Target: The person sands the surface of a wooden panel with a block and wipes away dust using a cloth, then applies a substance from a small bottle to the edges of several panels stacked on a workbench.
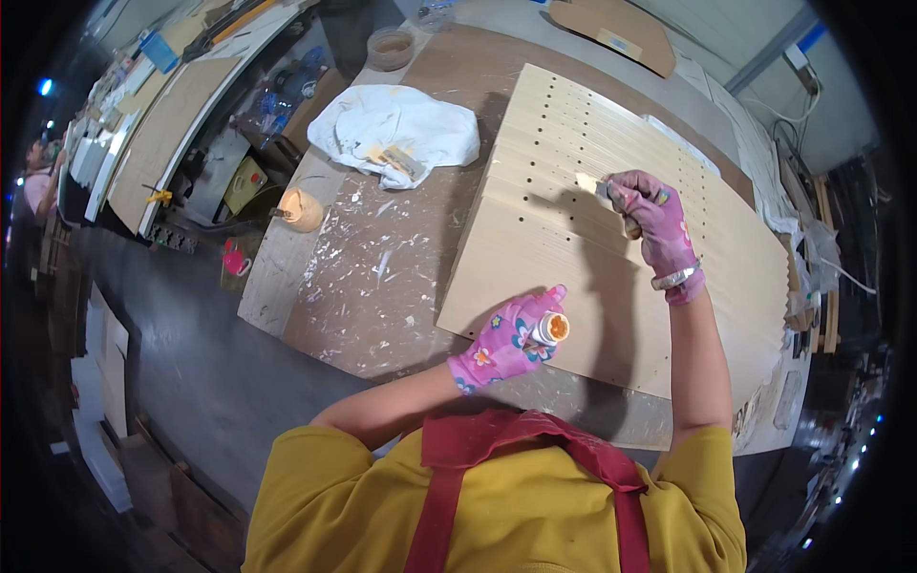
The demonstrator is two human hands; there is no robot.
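A stack of pale wooden panels (564, 239) with rows of small drilled holes lies on the workbench (363, 286). My left hand (511, 339), in a pink flowered glove, is closed around a small white jar (551, 328) with orange-brown paste, at the near edge of the panels. My right hand (654, 220), also gloved in pink, grips a putty knife (594, 185) whose blade tip rests on the panel surface near a row of holes.
A crumpled white cloth (396, 134) lies on the paint-spattered bench at the back left, a round container (390, 48) behind it. A small brownish jug (301, 208) stands at the bench's left edge. Another person (38, 177) works far left.
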